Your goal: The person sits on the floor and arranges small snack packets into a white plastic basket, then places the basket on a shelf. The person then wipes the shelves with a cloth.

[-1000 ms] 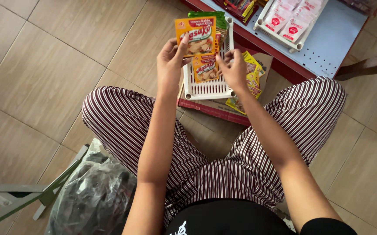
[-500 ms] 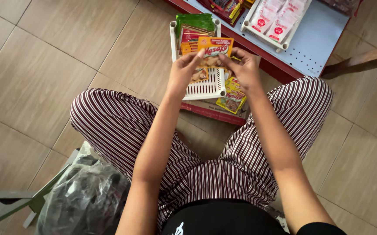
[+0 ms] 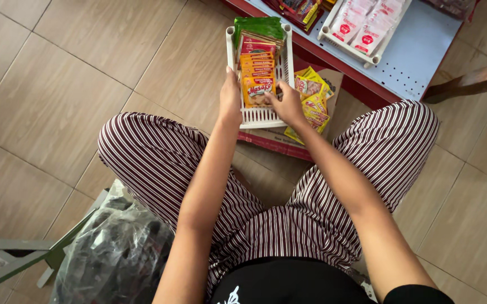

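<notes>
Both hands at white basket (image 3: 258, 116): left hand (image 3: 230, 103) grips its left rim, right hand (image 3: 286, 103) pinches front orange packet (image 3: 258, 90) w/ fingertips. Yellow packets (image 3: 313, 104) lie beside.

Tiled floor (image 3: 74, 73) bears cardboard (image 3: 288, 143); shelf (image 3: 418, 50) trays

Small shop interior | low red-edged, pale blue perforated metal shelf (image 3: 418, 53) | white slotted plastic trays (image 3: 260, 115) filled with rows of small orange, red and green sachets (image 3: 259, 90) | beige tiled floor (image 3: 69, 84)
</notes>
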